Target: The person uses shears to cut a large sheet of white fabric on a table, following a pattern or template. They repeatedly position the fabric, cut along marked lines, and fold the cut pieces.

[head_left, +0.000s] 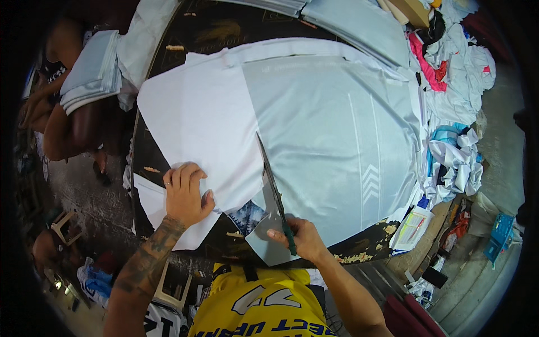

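Spread over the dark table is a large light-grey fabric sheet (pixel 320 129) with white stripes and arrow marks. Its left side joins a white fabric area (pixel 196 106). My right hand (pixel 300 238) grips a pair of large scissors (pixel 272 177) by the dark green handle near the table's front edge. Their long blades point away from me along the line where white meets grey. My left hand (pixel 188 194) lies flat on the white fabric, fingers spread. Between my hands, a small dark-blue patterned piece (pixel 247 217) shows under the cut fabric.
Stacked grey fabric panels (pixel 359 25) lie at the table's far edge. Crumpled scraps (pixel 455 84) are heaped to the right, and a printed paper sheet (pixel 412 227) sits at the right corner. At the left, another person has folded grey fabric (pixel 92 70) by them. A stool (pixel 171 286) stands below.
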`<action>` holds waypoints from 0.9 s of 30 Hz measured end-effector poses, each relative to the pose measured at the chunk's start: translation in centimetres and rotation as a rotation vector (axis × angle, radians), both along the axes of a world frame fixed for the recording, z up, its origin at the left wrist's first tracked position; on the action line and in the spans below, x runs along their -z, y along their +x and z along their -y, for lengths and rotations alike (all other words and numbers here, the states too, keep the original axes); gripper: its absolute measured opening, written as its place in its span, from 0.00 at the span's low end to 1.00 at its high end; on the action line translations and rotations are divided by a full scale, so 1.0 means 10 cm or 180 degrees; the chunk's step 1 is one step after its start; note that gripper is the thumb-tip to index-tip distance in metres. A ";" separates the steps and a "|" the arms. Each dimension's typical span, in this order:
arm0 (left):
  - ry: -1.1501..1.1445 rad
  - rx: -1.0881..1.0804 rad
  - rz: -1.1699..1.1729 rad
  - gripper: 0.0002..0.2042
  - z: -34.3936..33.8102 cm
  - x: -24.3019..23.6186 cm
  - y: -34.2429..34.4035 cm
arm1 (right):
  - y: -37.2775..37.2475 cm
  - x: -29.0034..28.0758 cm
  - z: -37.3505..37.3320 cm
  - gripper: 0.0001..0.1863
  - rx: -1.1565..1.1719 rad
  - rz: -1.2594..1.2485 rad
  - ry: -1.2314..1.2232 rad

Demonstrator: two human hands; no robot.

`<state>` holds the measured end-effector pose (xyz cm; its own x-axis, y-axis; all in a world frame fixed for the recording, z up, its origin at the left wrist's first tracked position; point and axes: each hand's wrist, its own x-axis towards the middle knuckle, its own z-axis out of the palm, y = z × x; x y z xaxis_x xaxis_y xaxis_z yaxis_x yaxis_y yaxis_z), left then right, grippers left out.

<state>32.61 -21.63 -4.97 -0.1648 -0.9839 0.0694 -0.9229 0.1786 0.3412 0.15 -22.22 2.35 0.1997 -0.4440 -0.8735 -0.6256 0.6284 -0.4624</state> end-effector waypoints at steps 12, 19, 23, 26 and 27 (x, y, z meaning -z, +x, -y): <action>0.0185 -0.0044 -0.0019 0.24 -0.06 0.06 0.03 | 0.02 -0.18 0.14 0.32 0.0293 0.0273 0.0187; -0.0066 -0.0001 -0.0213 0.25 -0.09 0.17 0.04 | -0.10 -0.09 0.15 0.35 -0.0277 0.0002 0.0105; 0.0256 -0.0027 -0.0166 0.26 -0.07 0.10 0.05 | -0.07 -0.17 0.10 0.34 0.0078 0.0477 -0.0167; 0.0171 0.0022 -0.0103 0.24 -0.04 0.06 0.03 | 0.02 -0.12 0.16 0.32 0.0143 0.0286 0.0119; 0.0083 0.0003 -0.0067 0.24 -0.03 0.05 0.02 | 0.06 -0.08 0.22 0.27 0.0269 0.0295 0.0193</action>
